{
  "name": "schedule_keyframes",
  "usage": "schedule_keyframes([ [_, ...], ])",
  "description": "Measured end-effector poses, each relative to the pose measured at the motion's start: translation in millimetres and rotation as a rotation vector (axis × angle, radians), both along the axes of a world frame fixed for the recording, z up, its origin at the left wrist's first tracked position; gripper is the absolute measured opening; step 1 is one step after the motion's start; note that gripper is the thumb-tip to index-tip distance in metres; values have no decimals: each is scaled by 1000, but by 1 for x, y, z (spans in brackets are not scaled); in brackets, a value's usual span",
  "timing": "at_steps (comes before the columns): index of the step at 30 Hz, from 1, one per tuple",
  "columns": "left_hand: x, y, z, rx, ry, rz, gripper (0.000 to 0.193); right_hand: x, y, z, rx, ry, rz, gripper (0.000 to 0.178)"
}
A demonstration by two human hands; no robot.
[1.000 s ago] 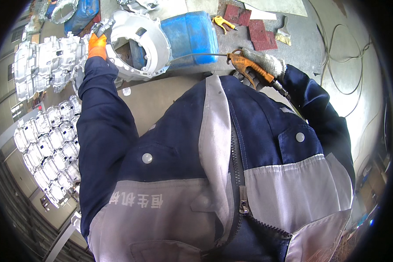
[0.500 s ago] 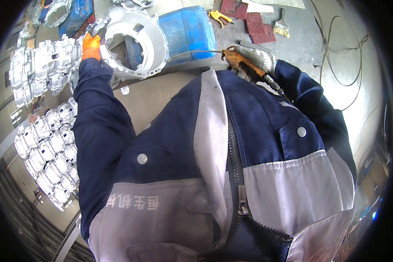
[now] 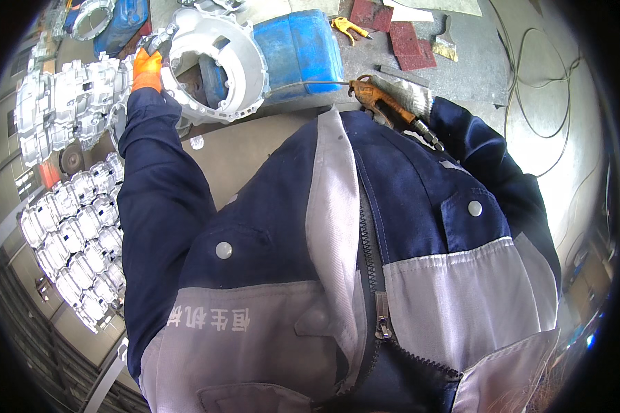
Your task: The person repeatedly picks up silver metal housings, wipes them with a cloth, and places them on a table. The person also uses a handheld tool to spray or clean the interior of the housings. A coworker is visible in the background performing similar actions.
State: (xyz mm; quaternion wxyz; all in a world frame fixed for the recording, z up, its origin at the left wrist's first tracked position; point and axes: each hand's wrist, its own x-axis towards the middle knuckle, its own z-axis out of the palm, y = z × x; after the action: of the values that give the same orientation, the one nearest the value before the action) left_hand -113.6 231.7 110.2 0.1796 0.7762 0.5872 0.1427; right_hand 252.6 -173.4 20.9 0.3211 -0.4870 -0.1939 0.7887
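Note:
A large ring-shaped cast metal housing [image 3: 250, 65] stands on edge at the top left, its wide round opening toward me. My left hand [image 3: 149, 65], in an orange glove with dark fingers, is closed on the housing's left rim. My right hand [image 3: 412, 95], in a pale knitted glove, is wrapped round an orange air blow gun [image 3: 387, 101]. From the gun a long thin nozzle runs left, its tip near the housing's lower right rim. The gun covers part of the right fingers.
Blue plastic drums [image 3: 300, 51] lie behind the housing. On the grey surface are a yellow blow gun [image 3: 350, 29], dark red pads [image 3: 408, 45] and a brush [image 3: 446, 41]. A thin hose [image 3: 570, 89] coils at right. Stacked castings [image 3: 76, 103] fill the left side.
My left hand and the housing have shifted very slightly right. The blow gun stays almost where it was. A reddish shape now shows more clearly between the stacked castings at left.

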Motion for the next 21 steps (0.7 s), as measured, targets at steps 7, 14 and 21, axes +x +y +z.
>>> schedule_keyframes([
  [7,-3,8,-6,69,18,-47,39,-8,2,-19,57,40,-49,51],
  [14,-2,5,-3,51,-26,-49,37,-8,8,-31,45,346,-103,48],
  [21,-5,5,-8,-93,-363,-67,29,-41,105,-29,111,154,-271,51],
])
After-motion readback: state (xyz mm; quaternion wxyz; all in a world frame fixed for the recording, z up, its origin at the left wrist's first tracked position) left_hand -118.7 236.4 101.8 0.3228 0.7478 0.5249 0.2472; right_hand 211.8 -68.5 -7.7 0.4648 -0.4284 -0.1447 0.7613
